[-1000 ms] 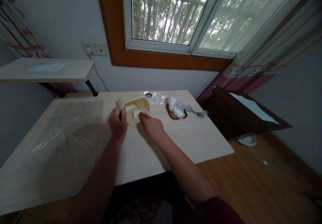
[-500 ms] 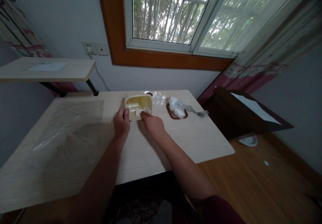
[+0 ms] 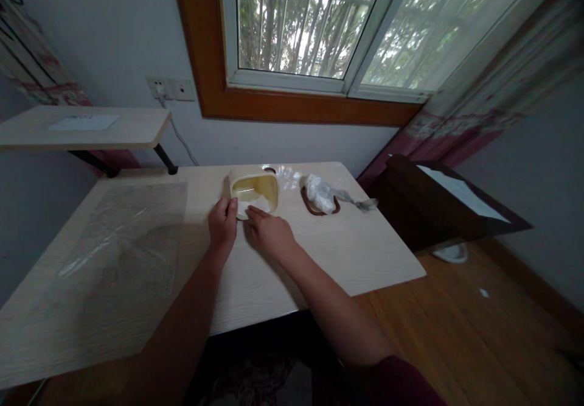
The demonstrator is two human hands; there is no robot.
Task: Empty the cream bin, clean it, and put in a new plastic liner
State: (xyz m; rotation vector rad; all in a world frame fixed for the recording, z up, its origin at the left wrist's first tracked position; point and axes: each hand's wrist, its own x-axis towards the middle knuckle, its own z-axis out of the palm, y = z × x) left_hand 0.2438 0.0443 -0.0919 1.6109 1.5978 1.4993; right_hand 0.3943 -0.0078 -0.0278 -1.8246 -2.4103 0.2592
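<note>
A pale yellow plastic box [image 3: 262, 184], open at the top, is tilted toward me near the back of the table. My left hand [image 3: 222, 226] grips its left wall, thumb at the rim. Inside, a white tissue [image 3: 259, 203] lies against the near inner side. The fingers of my right hand [image 3: 272, 232] are closed together and press on that tissue at the near rim. To the right, a crumpled clear plastic bag [image 3: 319, 193] lies on a brown rounded frame [image 3: 336, 209], apart from both hands.
The light wooden table [image 3: 356, 248] carries a flat clear plastic sheet [image 3: 132, 235] on its left. A raised shelf [image 3: 141, 127] with a paper slip stands at the back left. Beyond the right edge is a dark brown piece of furniture [image 3: 410, 199] with a white sheet on top.
My right hand has moved slightly left and toward me along the near side, and the tissue appears more spread out. The box is tilted a bit more toward me, still in my left hand.
</note>
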